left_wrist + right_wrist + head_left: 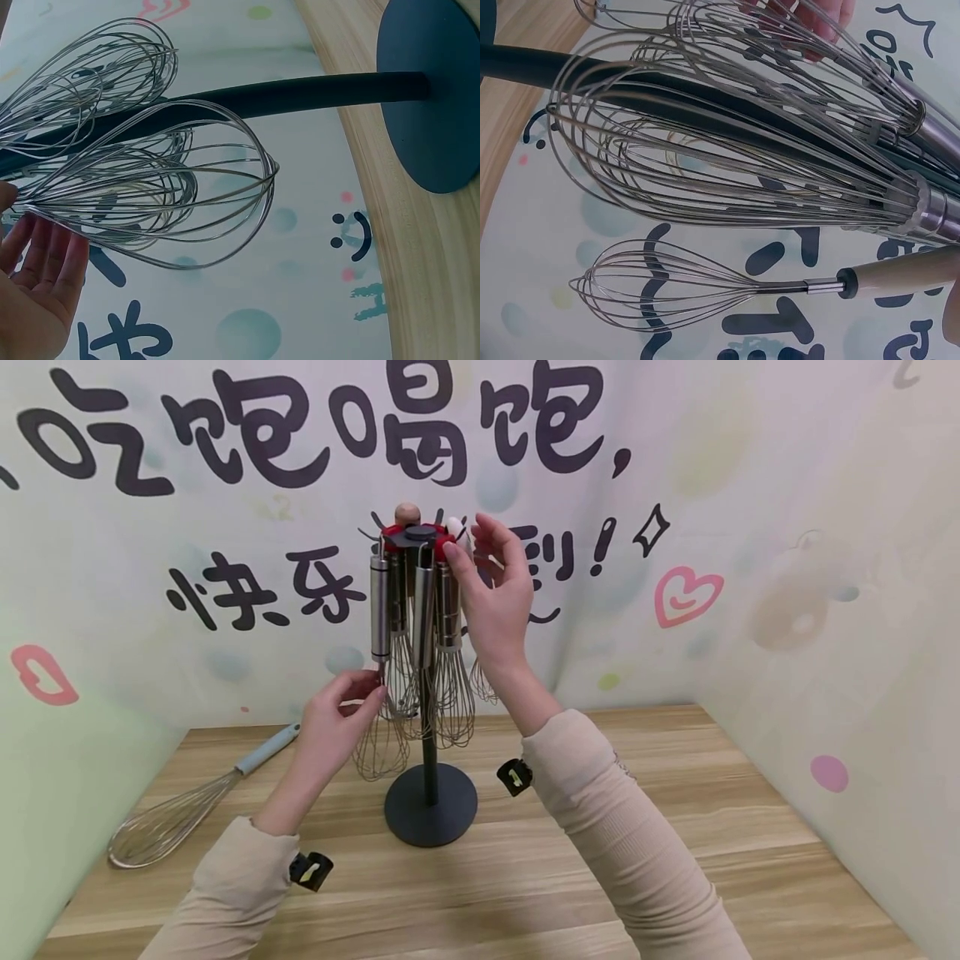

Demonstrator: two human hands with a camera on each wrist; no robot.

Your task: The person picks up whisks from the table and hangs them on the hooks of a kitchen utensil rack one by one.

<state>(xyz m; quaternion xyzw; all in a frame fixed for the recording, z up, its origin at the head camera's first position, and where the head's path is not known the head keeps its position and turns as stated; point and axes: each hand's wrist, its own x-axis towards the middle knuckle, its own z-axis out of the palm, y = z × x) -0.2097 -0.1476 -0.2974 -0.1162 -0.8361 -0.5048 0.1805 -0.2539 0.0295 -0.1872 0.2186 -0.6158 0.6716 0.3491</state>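
Several whisks hang from a black rotating stand (430,727) with red parts near its top. My left hand (330,727) pinches a steel-handled whisk (380,610) at the neck, below the handle. In the left wrist view, the fingers (56,262) lie along the base of the wire loops. High up on the stand is my right hand (498,602); its thumb touches a red part above another steel whisk (448,606), while the other fingers bend loosely behind. A wooden-handled whisk (900,277) hangs beside that hand in the right wrist view, its upper end out of frame.
A large whisk with a light-blue handle (268,747) lies on the wooden table (675,827) at the left. The stand's round black base (431,827) rests on the table. Behind it rises a printed backdrop (600,635) with large dark lettering.
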